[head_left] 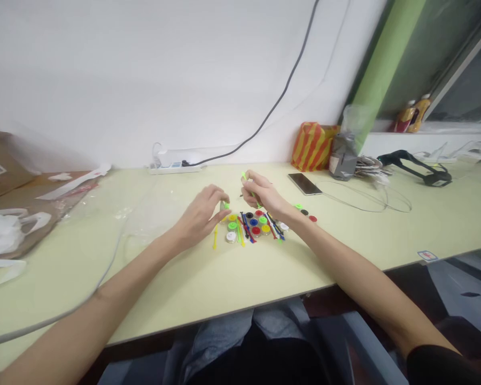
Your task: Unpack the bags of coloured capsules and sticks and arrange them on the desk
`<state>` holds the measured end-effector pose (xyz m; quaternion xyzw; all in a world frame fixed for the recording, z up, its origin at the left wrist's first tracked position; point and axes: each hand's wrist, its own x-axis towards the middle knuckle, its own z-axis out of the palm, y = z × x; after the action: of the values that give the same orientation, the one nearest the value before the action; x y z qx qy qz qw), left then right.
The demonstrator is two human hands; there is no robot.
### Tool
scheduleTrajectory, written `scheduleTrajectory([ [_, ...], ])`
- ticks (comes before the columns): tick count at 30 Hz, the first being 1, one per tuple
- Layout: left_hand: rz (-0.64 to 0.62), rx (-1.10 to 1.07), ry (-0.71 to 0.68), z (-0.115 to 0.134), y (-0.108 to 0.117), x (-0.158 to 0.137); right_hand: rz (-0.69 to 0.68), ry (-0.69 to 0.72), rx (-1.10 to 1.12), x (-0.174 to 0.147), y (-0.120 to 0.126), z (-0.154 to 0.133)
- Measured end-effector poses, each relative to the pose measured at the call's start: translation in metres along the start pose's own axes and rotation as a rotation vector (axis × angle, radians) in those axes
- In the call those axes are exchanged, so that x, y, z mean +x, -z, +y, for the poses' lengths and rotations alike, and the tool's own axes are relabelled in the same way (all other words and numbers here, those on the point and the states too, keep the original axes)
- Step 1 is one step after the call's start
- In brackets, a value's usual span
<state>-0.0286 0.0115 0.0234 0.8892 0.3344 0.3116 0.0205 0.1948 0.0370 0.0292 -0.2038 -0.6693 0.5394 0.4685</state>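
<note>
My left hand (pixel 208 211) is pinching a small round clear piece with a green top (pixel 225 205) between thumb and fingers. Closed around a thin bright-green plastic stick (pixel 244 175) is my right hand (pixel 262 192); the stick's ends show above and below the fist. On the table below lie several small round pieces with coloured tops, among them a white one (pixel 231 237), a blue one (pixel 254 222) and a red one (pixel 256 231). Thin coloured sticks lie between them, and a yellow stick (pixel 215 237) is apart at the left. My right forearm hides part of the group.
A phone (pixel 304 184) lies behind my right hand, near a striped bag (pixel 311 147). A power strip (pixel 175 168) sits against the wall with a black cable. At left are plastic wrapping and a cardboard box (pixel 4 160). A black headset-like frame (pixel 417 167) stands far right.
</note>
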Motion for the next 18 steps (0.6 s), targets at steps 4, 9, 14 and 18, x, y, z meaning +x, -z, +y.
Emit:
scheduleTrajectory([
  [4, -0.021, -0.042, -0.025, -0.01, 0.001, 0.001, 0.041, 0.003, -0.106, 0.003, 0.003, 0.003],
  [9, -0.142, -0.201, 0.077, -0.021, 0.004, -0.004, 0.044, 0.026, -0.176, 0.003, 0.003, 0.002],
  [14, -0.21, -0.166, 0.084, -0.022, 0.007, -0.004, 0.044, 0.028, -0.216, 0.003, 0.004, 0.001],
  [18, -0.19, -0.089, 0.002, -0.021, 0.009, -0.002, 0.056, 0.031, -0.223, 0.003, 0.005, 0.002],
])
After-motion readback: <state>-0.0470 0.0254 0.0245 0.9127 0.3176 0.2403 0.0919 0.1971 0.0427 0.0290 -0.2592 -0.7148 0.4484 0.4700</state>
